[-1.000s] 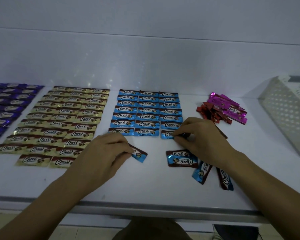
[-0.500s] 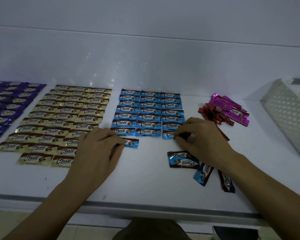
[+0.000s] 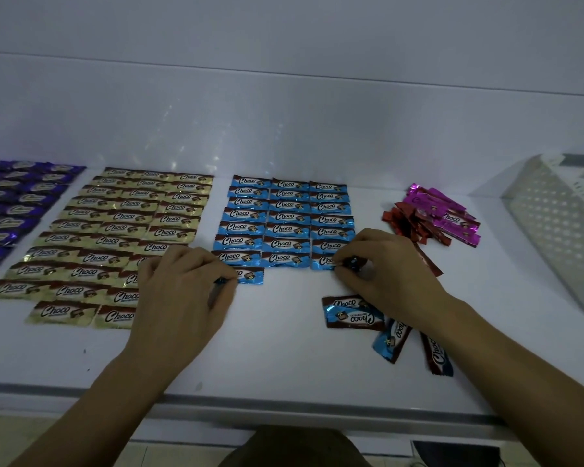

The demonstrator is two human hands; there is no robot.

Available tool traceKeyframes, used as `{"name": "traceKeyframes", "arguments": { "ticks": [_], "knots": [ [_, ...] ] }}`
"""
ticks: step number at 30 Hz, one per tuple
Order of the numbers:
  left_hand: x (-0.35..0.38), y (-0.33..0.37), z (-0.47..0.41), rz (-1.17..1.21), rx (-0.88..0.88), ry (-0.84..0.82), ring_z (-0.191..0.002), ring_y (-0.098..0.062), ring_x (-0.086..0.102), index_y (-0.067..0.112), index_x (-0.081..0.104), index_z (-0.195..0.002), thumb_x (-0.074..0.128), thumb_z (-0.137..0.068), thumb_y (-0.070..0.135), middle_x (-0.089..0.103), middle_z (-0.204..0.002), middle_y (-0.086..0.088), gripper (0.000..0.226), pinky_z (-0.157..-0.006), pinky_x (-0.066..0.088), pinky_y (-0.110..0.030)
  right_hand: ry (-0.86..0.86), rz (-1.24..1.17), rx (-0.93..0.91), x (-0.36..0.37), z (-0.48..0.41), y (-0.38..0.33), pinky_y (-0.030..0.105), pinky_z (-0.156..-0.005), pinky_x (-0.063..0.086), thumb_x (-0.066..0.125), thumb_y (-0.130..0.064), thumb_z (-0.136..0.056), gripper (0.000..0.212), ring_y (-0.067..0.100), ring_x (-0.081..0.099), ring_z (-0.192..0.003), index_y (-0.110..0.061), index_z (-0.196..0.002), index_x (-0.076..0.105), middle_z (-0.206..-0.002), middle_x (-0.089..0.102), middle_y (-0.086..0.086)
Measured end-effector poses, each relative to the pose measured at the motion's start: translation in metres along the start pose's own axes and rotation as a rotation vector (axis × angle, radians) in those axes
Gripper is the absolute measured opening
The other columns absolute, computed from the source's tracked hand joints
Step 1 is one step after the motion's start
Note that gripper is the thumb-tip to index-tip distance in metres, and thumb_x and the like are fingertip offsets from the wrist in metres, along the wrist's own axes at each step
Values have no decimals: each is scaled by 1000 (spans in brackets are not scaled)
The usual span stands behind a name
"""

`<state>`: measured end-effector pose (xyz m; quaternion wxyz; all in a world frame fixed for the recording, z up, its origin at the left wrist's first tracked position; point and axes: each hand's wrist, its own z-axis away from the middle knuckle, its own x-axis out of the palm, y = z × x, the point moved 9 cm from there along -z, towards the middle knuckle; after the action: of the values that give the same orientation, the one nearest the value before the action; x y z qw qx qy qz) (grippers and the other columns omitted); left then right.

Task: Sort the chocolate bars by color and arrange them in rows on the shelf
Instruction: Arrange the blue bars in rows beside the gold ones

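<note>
Head view: the left grip pinches a blue Choco bar lying flat on the shelf, just right of its fingertips and under the blue rows. The right grip pinches the nearest row's last bar, left of its fingers. 4 loose blue bars lie beside its wrist.

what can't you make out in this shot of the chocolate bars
purple bars: head view, frame's left edge cuts them off
front blue bar: head view, left hand covers its left half
corner blue bar: head view, right hand hides its right end
</note>
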<state>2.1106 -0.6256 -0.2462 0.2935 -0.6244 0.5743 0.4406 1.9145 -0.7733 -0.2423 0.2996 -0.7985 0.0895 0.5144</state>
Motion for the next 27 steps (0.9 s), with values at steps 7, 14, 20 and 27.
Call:
{"name": "traceKeyframes", "arguments": {
  "ticks": [7,14,20,27],
  "knots": [
    [1,-2,2,4,-29,-17,-95,-29,61,16,73,-93,52,-84,45,71,-97,-6,37,-82,42,-47,32,-35,-6,-18,9,3,13,-74,48,72,-26,-88,21,4,60,-84,-17,-106,75,-98,69,-5],
    [-5,67,-12,235,149,-115,-104,-17,60,29,71,-102,54,-86,50,68,-105,8,31,-88,46,-45,-205,-58,-23,-35,33,1,14,-76,47,62,-41,-89,27,2,59,-91,-31,-113,71,-102,65,-18],
    [21,143,-7,271,386,-261,-91,-9,58,34,72,-102,60,-83,44,64,-95,13,25,-78,45,-27,-249,-12,-54,-21,47,-3,25,-84,50,61,-25,-96,22,6,57,-95,-26,-113,73,-106,67,-11],
    [23,141,3,192,436,-245,-86,-9,56,34,74,-97,45,-90,51,64,-93,11,34,-74,40,-24,-296,41,-110,-7,30,-8,17,-79,40,65,-32,-93,19,0,45,-95,-30,-110,74,-110,65,-10]
  ]
}}
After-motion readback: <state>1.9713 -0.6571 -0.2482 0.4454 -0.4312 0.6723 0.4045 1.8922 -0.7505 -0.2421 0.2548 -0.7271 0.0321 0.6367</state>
